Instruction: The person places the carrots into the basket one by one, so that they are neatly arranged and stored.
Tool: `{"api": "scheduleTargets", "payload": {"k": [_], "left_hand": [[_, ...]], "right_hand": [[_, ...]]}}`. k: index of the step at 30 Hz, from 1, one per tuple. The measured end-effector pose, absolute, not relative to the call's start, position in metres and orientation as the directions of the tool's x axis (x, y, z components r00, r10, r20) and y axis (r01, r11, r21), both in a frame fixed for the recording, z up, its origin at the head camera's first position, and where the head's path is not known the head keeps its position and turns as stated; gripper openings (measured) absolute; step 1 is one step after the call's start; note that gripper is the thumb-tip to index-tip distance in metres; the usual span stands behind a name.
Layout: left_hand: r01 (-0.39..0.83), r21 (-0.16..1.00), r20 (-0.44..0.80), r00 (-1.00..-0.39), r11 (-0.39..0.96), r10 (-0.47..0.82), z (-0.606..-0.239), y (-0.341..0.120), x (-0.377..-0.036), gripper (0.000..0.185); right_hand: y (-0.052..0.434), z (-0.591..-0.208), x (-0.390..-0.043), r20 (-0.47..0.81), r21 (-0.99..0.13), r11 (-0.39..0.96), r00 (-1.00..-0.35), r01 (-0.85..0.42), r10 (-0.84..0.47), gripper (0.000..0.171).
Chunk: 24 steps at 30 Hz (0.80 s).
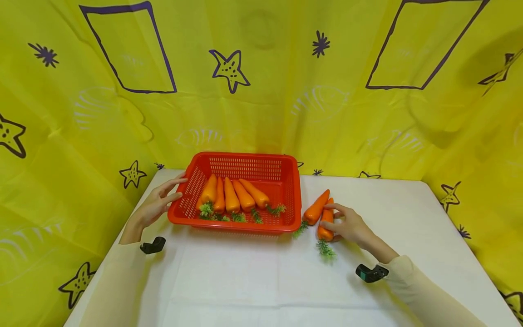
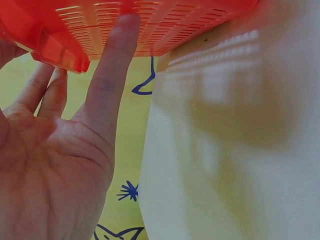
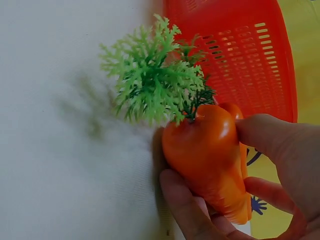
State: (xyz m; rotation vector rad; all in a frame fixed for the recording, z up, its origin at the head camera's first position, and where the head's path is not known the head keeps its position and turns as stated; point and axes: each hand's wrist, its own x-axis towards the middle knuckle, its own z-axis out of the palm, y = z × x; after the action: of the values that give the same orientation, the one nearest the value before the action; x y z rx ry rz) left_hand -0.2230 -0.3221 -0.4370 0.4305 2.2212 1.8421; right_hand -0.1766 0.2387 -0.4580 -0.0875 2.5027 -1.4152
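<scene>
Carrot [image 1: 325,223]: on desk [image 1: 253,281], right of red basket [image 1: 241,160]; your right hand [image 1: 347,225] curls round it. Left hand [image 1: 157,203], fingers straight, steadies basket's left wall. Step: pickup. Next, probably: lift over rim beside five carrots [image 1: 233,196].

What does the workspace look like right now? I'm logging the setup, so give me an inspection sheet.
Surface: white table, covered with a white cloth.
Job's things: red plastic basket holding five carrots; two more carrots lie on the table to its right, the nearer carrot in the right hand's grip, the other carrot beside it.
Clutter: nothing seen.
Hands: left hand with straight fingers against the basket's left wall; right hand curled round the nearer carrot.
Cables: nothing seen; a black wrist device on each arm.
Surroundings: yellow curtain printed with stars and rectangles on three sides.
</scene>
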Motion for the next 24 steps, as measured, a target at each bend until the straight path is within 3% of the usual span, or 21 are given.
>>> {"api": "scheduleTargets", "payload": {"k": [9, 24], "left_hand": [[0.065, 0.984, 0.003, -0.935, 0.163, 0.356, -0.435, -0.3207, -0.2221, 0.053], [0.106, 0.963, 0.017, -0.942, 0.246, 0.336, -0.4279, -0.3193, -0.2218, 0.052]], "right_hand": [[0.2404, -0.4517, -0.1798, -0.219, -0.813, 0.579, -0.952, 0.056, -0.215, 0.07], [0.2478, -0.4517, -0.1791, -0.211, -0.835, 0.548, -0.947, 0.046, -0.243, 0.068]]}}
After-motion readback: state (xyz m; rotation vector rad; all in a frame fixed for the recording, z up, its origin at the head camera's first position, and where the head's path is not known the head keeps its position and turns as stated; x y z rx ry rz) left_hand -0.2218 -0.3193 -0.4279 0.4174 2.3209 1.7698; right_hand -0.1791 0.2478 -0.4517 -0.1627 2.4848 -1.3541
